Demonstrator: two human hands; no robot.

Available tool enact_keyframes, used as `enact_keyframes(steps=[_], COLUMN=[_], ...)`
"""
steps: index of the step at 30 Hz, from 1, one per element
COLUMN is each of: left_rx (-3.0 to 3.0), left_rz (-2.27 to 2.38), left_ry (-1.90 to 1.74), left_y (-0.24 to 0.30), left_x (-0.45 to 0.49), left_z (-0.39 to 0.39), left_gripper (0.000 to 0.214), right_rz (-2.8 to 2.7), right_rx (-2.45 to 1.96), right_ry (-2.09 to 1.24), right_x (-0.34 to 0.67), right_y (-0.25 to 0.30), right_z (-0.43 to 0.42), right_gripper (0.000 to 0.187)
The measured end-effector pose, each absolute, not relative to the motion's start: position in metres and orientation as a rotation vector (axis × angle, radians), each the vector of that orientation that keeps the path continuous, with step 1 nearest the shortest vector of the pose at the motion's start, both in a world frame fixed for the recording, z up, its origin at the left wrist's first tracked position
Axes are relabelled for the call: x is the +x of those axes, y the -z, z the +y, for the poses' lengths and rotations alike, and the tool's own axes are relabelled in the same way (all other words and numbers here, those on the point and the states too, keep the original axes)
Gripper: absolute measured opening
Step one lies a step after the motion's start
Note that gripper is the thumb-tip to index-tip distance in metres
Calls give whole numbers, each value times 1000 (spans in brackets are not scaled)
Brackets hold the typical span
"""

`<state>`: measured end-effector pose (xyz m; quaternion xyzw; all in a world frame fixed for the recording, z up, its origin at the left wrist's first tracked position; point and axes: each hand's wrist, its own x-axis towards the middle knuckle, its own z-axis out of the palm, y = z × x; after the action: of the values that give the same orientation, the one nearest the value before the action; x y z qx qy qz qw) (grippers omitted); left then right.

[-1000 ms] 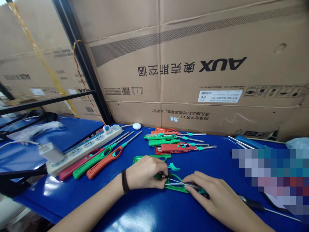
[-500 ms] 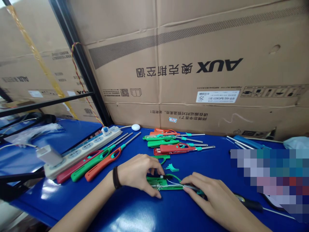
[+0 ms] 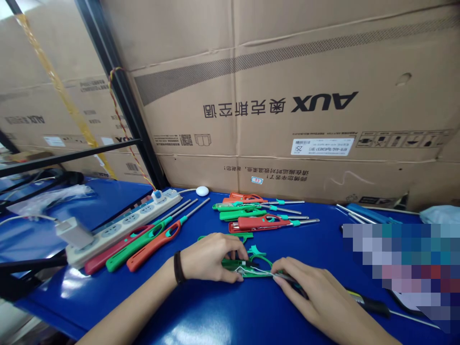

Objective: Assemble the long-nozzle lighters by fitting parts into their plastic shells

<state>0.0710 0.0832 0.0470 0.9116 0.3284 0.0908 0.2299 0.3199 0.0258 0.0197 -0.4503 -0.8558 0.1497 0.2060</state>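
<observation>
An opened green lighter casing (image 3: 257, 274) lies on the blue table, its inner parts and a white wire (image 3: 256, 270) exposed. My left hand (image 3: 212, 256) curls over its left end, thumb on the near side and fingers on the far side. At the right end, my right hand (image 3: 305, 282) pinches a slim metal tube (image 3: 283, 276) where the white wire meets it. A bit of teal shows under the right palm; the rest is hidden. Just beyond the casing are a loose teal trigger piece (image 3: 257, 250) and another green casing part (image 3: 244, 236).
Several red and green lighters (image 3: 264, 221) lie behind my hands. More long lighters (image 3: 154, 245) rest left beside a white power strip (image 3: 124, 223). A screwdriver (image 3: 373, 305) lies to the right. A large cardboard box (image 3: 287, 62) stands at the back.
My left hand has shifted slightly right and closed its thumb onto the casing. My right hand stays nearly in place, still pinching the tube.
</observation>
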Motion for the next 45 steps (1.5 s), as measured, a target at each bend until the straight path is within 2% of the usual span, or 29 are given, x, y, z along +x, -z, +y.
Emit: enact_keyframes(steps=[9, 17, 29, 36, 45], left_rx=[2643, 2748, 2667, 2674, 2644], left_rz=[827, 834, 873, 808, 752], left_ry=[-249, -304, -302, -299, -330], left_y=[-42, -35, -37, -37, -38], left_x=[75, 80, 79, 82, 85], left_z=[81, 77, 79, 77, 74], left_gripper=[38, 41, 39, 36, 31], right_rz=[-2381, -2433, -2388, -2444, -2406], right_rx=[-1296, -1349, -1296, -1200, -1183], right_ry=[-433, -245, -160, -253, -319], right_x=[323, 327, 331, 318, 311], right_y=[-17, -13, -14, -12, -11], right_z=[28, 33, 35, 31, 28], right_gripper=[18, 17, 13, 6, 12])
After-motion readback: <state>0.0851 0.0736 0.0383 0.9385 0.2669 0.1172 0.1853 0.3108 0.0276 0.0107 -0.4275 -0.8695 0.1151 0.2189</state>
